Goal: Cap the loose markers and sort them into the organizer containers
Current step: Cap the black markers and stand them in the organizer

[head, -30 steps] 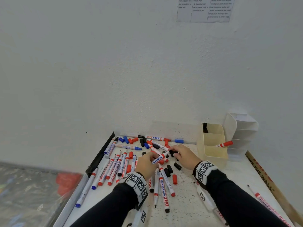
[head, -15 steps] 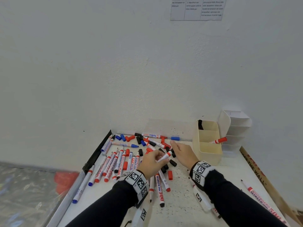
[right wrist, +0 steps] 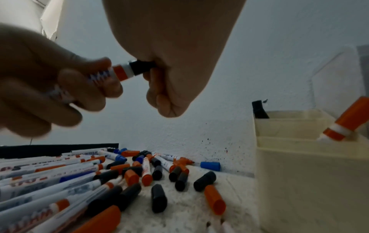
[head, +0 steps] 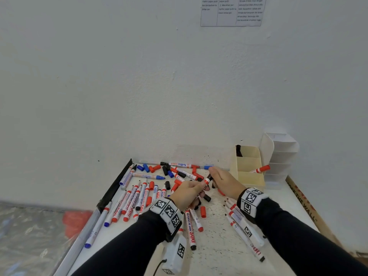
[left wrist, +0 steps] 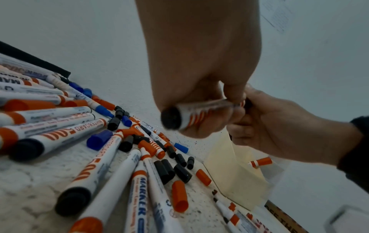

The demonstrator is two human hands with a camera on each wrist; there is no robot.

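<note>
My left hand [head: 191, 191] grips a white marker [head: 206, 181] with a red band, held above the pile. My right hand [head: 221, 179] pinches a black cap [right wrist: 140, 67] sitting on that marker's tip [right wrist: 121, 73]. In the left wrist view the marker's black rear end [left wrist: 170, 118] points at the camera. A cream organizer [head: 251, 177] stands to the right, with a red-capped marker [head: 261, 169] leaning out of it and a black one [head: 238, 151] in its back cell. Loose markers [head: 137, 198] and caps [head: 202, 211] lie on the white table.
A white tiered organizer [head: 282, 154] stands behind the cream one against the wall. A black strip [head: 113, 188] borders the table's left edge and a cardboard strip [head: 304, 204] lies along the right. More uncapped markers [head: 239, 222] lie under my right wrist.
My right hand has lifted off the pile with a black cap and brought it to the marker. My left hand has raised the marker off the table.
</note>
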